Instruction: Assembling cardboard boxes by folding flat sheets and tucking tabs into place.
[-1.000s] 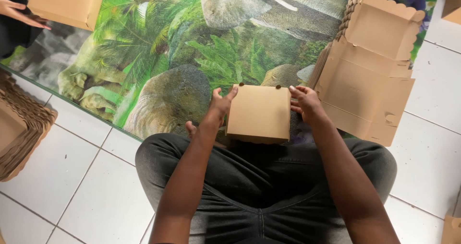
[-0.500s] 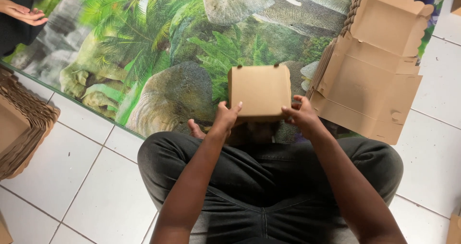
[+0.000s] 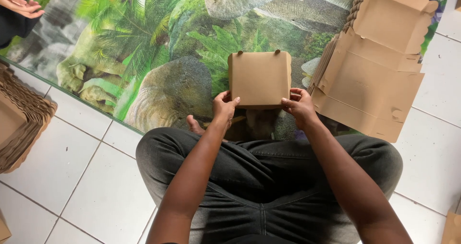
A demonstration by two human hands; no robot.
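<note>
One folded box: a closed, square brown cardboard box (image 3: 260, 79), held up over the mat in front of the crossed legs; two small tabs stand at its far edge
Two own hands: left hand (image 3: 224, 107) grips the box's near left corner, fingers curled narrow on the card; right hand (image 3: 299, 107) grips the near right corner, fingers likewise closed on it
One pair of legs: dark grey trousers (image 3: 269, 177), crossed; one bare foot (image 3: 194, 125) shows just beside the left wrist
Flat box blanks, right: one leaning stack of unfolded brown cardboard blanks (image 3: 374, 81) with scalloped top flaps, just beside the held box; number of sheets cannot be counted; only edges show behind the front sheet
Flat box blanks, left: one pile of brown cardboard blanks (image 3: 19, 124) on the tiles, cut off by the frame edge; count unclear
Cardboard scraps: two brown corners, one at lower left (image 3: 4, 230), one at lower right (image 3: 452, 227), mostly out of frame
Other person: hands (image 3: 20, 5) at top left with a dark sleeve, well apart from the box; whether one hand or two cannot be told
Surface: one glossy printed mat (image 3: 158, 47) showing palms, rocks and water, laid on white floor tiles (image 3: 72, 167) with grey joints
</note>
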